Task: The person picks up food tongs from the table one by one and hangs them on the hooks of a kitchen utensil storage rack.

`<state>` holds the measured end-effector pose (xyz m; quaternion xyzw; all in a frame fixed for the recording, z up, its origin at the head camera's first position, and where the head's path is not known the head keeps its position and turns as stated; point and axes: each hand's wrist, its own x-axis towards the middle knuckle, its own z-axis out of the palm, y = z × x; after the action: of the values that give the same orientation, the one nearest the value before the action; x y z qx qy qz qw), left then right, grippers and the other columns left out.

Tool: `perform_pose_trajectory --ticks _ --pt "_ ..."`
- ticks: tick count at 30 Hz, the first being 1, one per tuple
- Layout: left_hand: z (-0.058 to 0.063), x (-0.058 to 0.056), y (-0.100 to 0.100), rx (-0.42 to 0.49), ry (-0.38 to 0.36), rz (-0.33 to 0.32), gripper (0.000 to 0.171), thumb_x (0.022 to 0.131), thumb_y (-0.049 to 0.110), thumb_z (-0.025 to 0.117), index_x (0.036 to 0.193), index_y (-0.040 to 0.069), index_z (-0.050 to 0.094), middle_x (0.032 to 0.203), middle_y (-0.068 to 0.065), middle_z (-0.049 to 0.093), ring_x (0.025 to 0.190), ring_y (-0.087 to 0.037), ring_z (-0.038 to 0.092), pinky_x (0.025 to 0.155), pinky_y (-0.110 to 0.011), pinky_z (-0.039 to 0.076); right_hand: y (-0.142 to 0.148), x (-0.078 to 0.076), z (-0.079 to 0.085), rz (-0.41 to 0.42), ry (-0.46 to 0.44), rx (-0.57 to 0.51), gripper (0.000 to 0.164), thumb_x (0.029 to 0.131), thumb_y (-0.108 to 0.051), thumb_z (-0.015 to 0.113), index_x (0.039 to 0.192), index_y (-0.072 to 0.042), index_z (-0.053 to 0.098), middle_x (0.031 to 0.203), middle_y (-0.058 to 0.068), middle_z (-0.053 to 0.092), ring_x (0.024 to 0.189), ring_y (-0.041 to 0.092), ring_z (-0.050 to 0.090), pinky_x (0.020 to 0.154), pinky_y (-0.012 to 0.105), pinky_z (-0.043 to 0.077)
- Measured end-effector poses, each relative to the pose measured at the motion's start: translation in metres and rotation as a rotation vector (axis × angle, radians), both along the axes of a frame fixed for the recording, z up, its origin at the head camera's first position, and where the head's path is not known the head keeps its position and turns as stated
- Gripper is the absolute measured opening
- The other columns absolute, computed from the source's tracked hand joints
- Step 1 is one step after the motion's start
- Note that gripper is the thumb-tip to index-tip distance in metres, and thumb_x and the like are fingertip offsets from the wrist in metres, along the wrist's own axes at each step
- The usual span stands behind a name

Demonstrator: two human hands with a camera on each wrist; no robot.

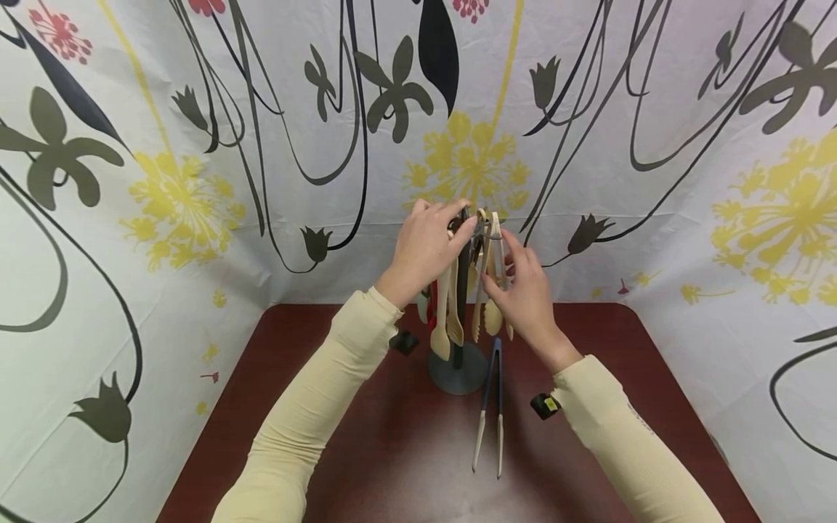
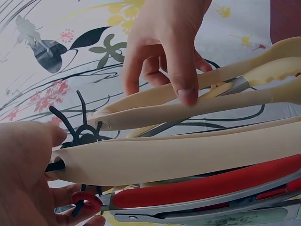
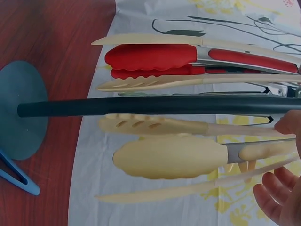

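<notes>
A dark utensil stand (image 1: 456, 379) has several tongs hanging from its top hooks. My left hand (image 1: 425, 243) holds the top of this stand, its thumb and fingers around the hooks (image 2: 84, 134). My right hand (image 1: 526, 298) pinches a pair of beige tongs (image 2: 155, 113) that hang from a hook, the thumb against one arm and the fingers at the other. Cream tongs with scalloped heads (image 3: 171, 157) hang between those arms. On the left side hang red tongs (image 2: 202, 186) and another beige utensil (image 2: 164, 162) with a hole over a hook.
Blue tongs (image 1: 495, 374) with white tips lie on the dark red table (image 1: 405, 465), near the stand's round base. A white curtain with a floral print (image 1: 275, 167) surrounds the table at the back and sides.
</notes>
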<state>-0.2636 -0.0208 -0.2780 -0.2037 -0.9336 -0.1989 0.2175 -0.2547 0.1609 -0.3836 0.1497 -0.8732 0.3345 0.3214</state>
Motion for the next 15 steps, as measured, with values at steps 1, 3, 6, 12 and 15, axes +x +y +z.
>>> perform_pose_trajectory --ticks 1,3,6,12,15 --pt "0.0 0.0 0.0 0.003 -0.003 -0.003 0.046 0.104 0.047 0.042 0.142 0.025 0.055 0.122 -0.002 0.07 0.106 -0.025 0.054 0.086 -0.038 0.048 0.001 0.001 0.0 0.006 -0.004 -0.001 0.081 0.085 -0.019 0.076 0.154 -0.021 0.035 0.104 0.017 0.056 0.086 0.032 0.061 0.069 0.045 0.052" --pt "0.001 0.0 -0.001 0.006 -0.009 -0.01 0.045 0.105 0.045 0.041 0.143 0.025 0.055 0.127 -0.002 0.069 0.107 -0.025 0.054 0.087 -0.038 0.048 0.003 0.002 -0.001 0.019 -0.009 -0.005 0.081 0.086 -0.021 0.076 0.155 -0.021 0.034 0.105 0.017 0.056 0.087 0.033 0.06 0.072 0.046 0.052" --pt "0.002 0.001 -0.002 0.015 -0.023 -0.019 0.044 0.105 0.044 0.041 0.142 0.025 0.055 0.131 -0.002 0.067 0.109 -0.026 0.054 0.089 -0.039 0.047 0.007 0.005 -0.006 0.041 -0.026 -0.041 0.079 0.089 -0.026 0.074 0.155 -0.021 0.033 0.108 0.017 0.056 0.09 0.033 0.059 0.077 0.048 0.051" --pt "0.007 0.003 -0.002 0.032 -0.054 -0.034 0.044 0.104 0.044 0.045 0.142 0.025 0.055 0.131 -0.003 0.068 0.112 -0.027 0.055 0.093 -0.04 0.047 0.02 0.017 -0.03 0.047 -0.077 -0.182 0.06 0.1 -0.033 0.058 0.154 -0.027 0.034 0.117 0.016 0.056 0.097 0.028 0.058 0.082 0.046 0.05" --pt "0.007 0.004 -0.002 0.032 -0.059 -0.035 0.044 0.104 0.044 0.045 0.142 0.026 0.055 0.128 -0.003 0.069 0.113 -0.027 0.055 0.094 -0.04 0.047 0.028 0.021 -0.051 0.021 -0.09 -0.244 0.052 0.103 -0.03 0.052 0.152 -0.022 0.039 0.117 0.017 0.057 0.099 0.026 0.057 0.081 0.043 0.048"
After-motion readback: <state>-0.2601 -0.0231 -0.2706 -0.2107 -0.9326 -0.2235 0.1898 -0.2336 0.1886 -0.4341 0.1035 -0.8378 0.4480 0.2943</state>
